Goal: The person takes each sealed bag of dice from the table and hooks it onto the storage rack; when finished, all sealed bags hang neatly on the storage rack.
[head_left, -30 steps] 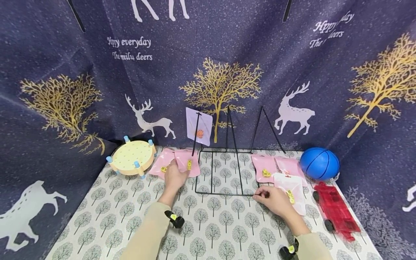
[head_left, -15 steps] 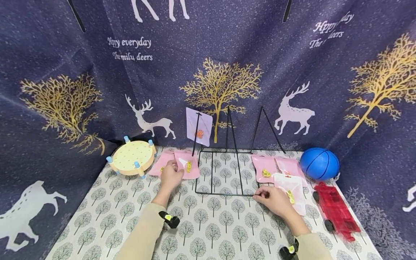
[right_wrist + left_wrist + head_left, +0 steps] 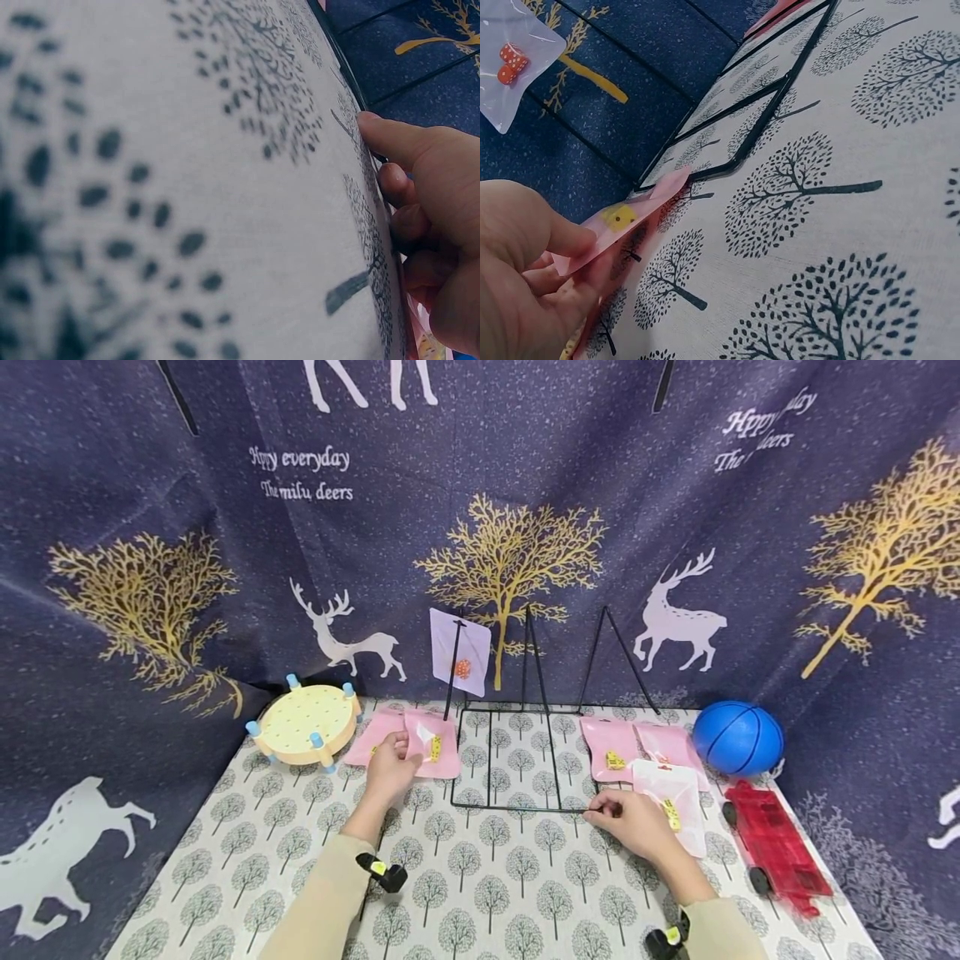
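Note:
My left hand (image 3: 392,770) pinches the edge of a pink pouch (image 3: 444,758) between thumb and fingers; yellow dice (image 3: 619,218) show through it. The pouch is slightly lifted in the left wrist view. Partly behind that hand lies another pink pouch (image 3: 365,737). My right hand (image 3: 637,820) holds the front right corner of a black wire display rack (image 3: 517,809) with its fingertips, the other fingers curled. From the rack's left hook hangs a pale purple pouch (image 3: 442,647) with orange-red dice (image 3: 511,63).
Two pink pouches (image 3: 606,737) and a white pouch (image 3: 688,789) with dice lie right of the rack. Beyond them are a blue ball (image 3: 738,737) and a red toy car (image 3: 780,843). A round yellow stand with blue-tipped legs (image 3: 303,722) stands at the left.
My left hand has drawn slightly left and toward me, and the pink pouch in it has tilted a little, with its dice shifting. My right hand stays at the rack's corner.

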The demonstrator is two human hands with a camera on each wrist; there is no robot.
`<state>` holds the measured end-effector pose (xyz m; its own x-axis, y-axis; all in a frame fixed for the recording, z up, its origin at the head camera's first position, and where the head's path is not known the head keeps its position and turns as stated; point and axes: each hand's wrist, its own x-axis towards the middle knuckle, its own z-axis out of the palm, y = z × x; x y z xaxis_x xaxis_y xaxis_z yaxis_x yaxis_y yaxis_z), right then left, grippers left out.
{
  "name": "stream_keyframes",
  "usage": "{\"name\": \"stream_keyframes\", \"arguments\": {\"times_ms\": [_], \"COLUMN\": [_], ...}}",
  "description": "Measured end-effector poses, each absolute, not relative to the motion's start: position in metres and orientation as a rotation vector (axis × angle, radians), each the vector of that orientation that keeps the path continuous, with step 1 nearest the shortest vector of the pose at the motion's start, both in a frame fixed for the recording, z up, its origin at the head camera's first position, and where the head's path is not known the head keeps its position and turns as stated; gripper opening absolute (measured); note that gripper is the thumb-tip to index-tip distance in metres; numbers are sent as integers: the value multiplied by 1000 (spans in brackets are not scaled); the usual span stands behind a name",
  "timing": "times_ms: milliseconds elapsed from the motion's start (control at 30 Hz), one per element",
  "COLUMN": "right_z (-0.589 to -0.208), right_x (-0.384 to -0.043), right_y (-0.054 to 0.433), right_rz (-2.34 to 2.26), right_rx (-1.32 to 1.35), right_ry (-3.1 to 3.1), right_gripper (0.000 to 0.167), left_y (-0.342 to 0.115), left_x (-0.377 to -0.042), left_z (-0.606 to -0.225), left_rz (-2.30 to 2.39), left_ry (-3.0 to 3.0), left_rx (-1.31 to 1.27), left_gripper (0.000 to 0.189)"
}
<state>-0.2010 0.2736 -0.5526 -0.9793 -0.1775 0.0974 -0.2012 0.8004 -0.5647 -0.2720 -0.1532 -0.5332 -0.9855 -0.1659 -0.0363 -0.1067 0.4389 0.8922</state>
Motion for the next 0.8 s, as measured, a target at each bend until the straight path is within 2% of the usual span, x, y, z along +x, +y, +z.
{"name": "stream_keyframes", "arguments": {"times_ms": [467, 800], "right_z": [-551, -551], "right_x": [-200, -200], "right_y": [273, 273], "right_rz": [917, 908], "right_rx": [327, 323], "right_ry": [-2938, -2935], "right_gripper": [16, 16], "left_y": [-157, -158], "left_x": [-259, -250], "left_z": [-531, -526], "left_rz": [-1576, -1713], "left_ry": [-2515, -2374], "left_rx": [220, 174], "left_gripper": [44, 41]}}
